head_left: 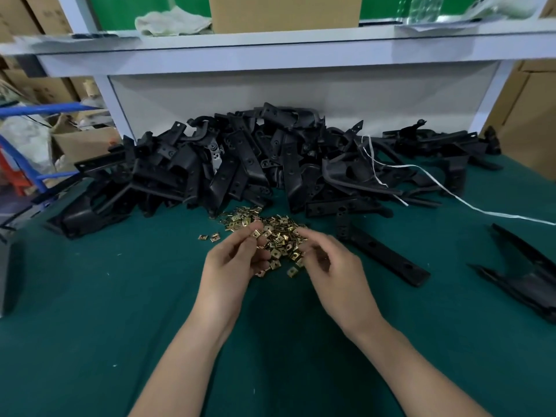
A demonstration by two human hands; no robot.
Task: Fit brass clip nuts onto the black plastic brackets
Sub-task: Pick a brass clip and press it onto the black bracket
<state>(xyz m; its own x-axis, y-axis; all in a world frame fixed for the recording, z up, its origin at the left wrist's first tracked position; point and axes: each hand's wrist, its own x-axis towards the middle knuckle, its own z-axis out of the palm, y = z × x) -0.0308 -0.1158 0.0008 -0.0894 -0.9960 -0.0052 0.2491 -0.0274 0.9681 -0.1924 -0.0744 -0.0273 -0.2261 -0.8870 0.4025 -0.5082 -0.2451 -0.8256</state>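
Over square brass clip nuts [281, 236], left hand [231, 260] pinching one; right hand [334, 266] blurred, grip unclear.

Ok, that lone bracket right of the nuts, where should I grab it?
Pinch the bracket across its narrow width near the middle, coming from above with the right hand. It lies flat, clear of the bracket pile, both long edges exposed.

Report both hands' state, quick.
Left hand: pinching a brass clip nut at its fingertips.
Right hand: fingers curled over the nut pile, blurred; cannot tell if holding anything.
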